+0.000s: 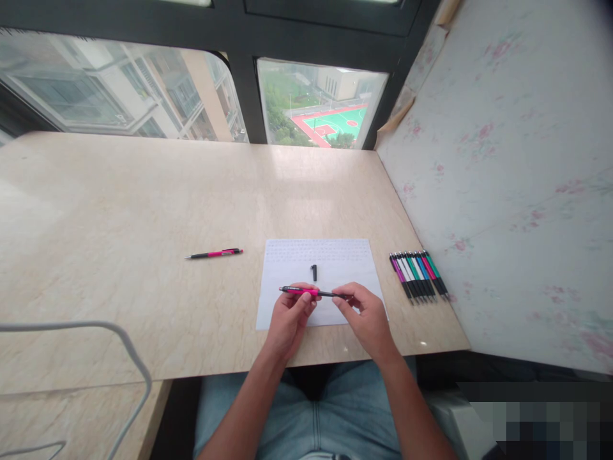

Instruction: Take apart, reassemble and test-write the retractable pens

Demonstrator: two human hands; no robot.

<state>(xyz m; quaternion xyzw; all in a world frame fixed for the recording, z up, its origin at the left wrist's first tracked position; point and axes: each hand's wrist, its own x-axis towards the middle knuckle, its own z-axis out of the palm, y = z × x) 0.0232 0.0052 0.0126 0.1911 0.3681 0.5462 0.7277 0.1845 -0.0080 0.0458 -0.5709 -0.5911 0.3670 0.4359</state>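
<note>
A pink-and-black pen (pixel 310 292) lies crosswise between my two hands, above a sheet of paper (pixel 287 313). Its pink barrel is pinched in my left hand (pixel 292 313), with the black clip end pointing left. The fingers of my right hand (pixel 364 313) close around the thin black end on the right; the tip is hidden by them. Just beyond the pen, a small black cap (pixel 314 273) with a clip rests on the paper. Small rows of marks run across the sheet's far part.
Another pink-and-black pen (pixel 214 253) lies on the marble-look tabletop (pixel 191 204) to the left. Several colored pens (pixel 416 276) sit in a row on the right, beside the floral wall (pixel 502 191). A grey cable (pixel 119 332) loops at the lower left. Windows stand behind.
</note>
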